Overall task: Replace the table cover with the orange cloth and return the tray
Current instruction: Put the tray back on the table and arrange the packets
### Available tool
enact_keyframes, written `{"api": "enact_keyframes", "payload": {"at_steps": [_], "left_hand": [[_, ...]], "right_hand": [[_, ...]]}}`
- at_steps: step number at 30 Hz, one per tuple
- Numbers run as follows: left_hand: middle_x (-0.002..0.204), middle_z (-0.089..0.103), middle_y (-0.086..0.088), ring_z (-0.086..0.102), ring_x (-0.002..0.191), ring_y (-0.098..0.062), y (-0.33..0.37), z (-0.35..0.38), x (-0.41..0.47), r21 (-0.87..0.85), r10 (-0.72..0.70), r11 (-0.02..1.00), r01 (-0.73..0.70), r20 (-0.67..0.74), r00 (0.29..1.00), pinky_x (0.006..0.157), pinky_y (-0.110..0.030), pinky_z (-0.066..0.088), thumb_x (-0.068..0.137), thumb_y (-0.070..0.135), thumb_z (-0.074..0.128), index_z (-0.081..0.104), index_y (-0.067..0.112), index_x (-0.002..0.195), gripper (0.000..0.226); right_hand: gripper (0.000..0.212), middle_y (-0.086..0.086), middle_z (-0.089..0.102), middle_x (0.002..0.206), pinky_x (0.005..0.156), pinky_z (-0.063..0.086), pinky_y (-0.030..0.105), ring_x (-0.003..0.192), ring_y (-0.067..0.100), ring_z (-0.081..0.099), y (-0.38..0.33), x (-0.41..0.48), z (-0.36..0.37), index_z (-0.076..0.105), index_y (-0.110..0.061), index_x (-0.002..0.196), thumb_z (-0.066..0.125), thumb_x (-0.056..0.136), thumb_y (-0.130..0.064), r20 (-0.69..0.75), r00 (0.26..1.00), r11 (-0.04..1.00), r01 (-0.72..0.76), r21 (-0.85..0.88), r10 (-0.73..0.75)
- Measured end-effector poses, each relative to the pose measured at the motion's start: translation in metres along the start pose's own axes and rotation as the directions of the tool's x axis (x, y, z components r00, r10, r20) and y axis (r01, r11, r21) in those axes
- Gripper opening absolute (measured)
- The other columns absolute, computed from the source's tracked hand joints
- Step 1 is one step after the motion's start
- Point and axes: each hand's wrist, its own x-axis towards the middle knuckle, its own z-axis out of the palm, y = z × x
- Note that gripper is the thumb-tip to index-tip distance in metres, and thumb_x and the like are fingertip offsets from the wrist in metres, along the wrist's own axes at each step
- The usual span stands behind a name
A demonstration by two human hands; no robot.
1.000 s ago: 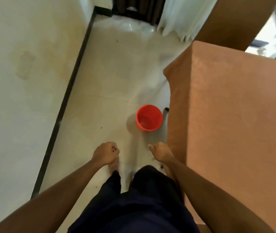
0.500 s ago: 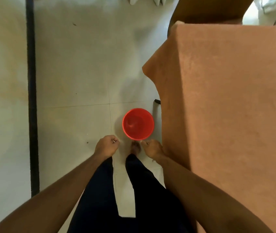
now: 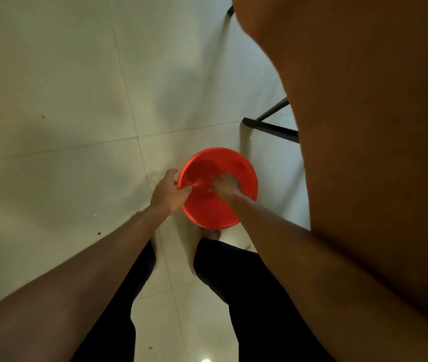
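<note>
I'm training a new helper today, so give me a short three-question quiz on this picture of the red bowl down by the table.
1. True or false: the red bowl sits on top of the orange cloth.
2. Fill in: the right hand reaches ____ the red bowl.
3. Which hand grips the bowl's rim, thumb inside and fingers outside? A) the left hand B) the right hand C) neither

Key
1. False: it is low over the floor, beside the orange cloth.
2. into
3. A
</note>
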Motion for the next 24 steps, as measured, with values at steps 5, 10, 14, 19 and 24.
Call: {"api": "enact_keyframes", "payload": {"at_steps": [5, 10, 14, 19, 24], "left_hand": [[0.125, 0.060, 0.002, 0.058, 0.114, -0.015, -0.036, 0.012, 0.009, -0.014, 0.090, 0.996, -0.091, -0.036, 0.995, 0.094, -0.034, 0.050, 0.093, 0.015, 0.064, 0.037, 0.025, 0.150, 0.065], [0.104, 0.062, 0.003, 0.069, 0.094, -0.031, -0.043, 0.012, 0.012, -0.023, 0.067, 0.997, -0.068, -0.031, 0.997, 0.084, -0.049, 0.059, 0.092, 0.016, 0.059, 0.050, 0.036, 0.137, 0.050], [0.101, 0.063, 0.003, 0.068, 0.093, -0.032, -0.044, -0.001, 0.011, 0.057, 0.077, 0.996, -0.074, -0.061, 0.995, 0.083, -0.048, 0.058, 0.089, 0.015, 0.060, 0.054, 0.032, 0.133, 0.048], [0.102, 0.063, -0.001, 0.065, 0.092, -0.031, -0.067, -0.030, 0.003, 0.101, -0.006, 0.995, 0.015, -0.089, 0.996, 0.086, -0.044, 0.056, 0.089, 0.008, 0.059, 0.055, 0.022, 0.132, 0.045], [0.100, 0.071, -0.006, 0.071, 0.084, -0.026, -0.086, -0.058, -0.009, 0.018, -0.111, 0.994, 0.111, -0.005, 0.994, 0.081, -0.043, 0.058, 0.092, 0.020, 0.066, 0.054, 0.023, 0.130, 0.040]], "right_hand": [[0.026, 0.006, 0.075, 0.112, 0.087, 0.052, 0.029, 0.105, 0.026, 0.069, 0.004, 0.005, 0.008, 0.077, -0.016, 0.109, 0.057, 0.093, -0.013, -0.058, 0.998, 1.000, 0.006, 0.029, -0.005], [0.024, 0.008, 0.074, 0.103, 0.086, 0.054, 0.038, 0.099, 0.030, 0.070, 0.018, 0.008, 0.008, 0.076, -0.019, 0.100, 0.053, 0.092, -0.017, -0.023, 0.999, 0.996, -0.031, 0.086, 0.033], [0.019, 0.008, 0.071, 0.086, 0.089, 0.057, 0.054, 0.084, 0.032, 0.068, 0.039, 0.028, 0.027, 0.066, -0.027, 0.069, 0.054, 0.083, -0.023, -0.014, 0.998, 0.980, -0.050, 0.192, 0.053], [0.019, -0.001, 0.067, 0.060, 0.079, 0.059, 0.048, 0.063, 0.021, 0.063, 0.022, 0.007, 0.042, 0.072, -0.027, 0.066, 0.062, 0.083, -0.029, 0.053, 0.997, 0.953, -0.061, 0.296, 0.047], [0.020, 0.002, 0.067, 0.066, 0.058, 0.050, 0.027, 0.056, 0.015, 0.061, 0.000, -0.024, 0.045, 0.066, -0.023, 0.075, 0.059, 0.094, -0.021, 0.100, 0.995, 0.960, -0.012, 0.281, -0.017]]}}
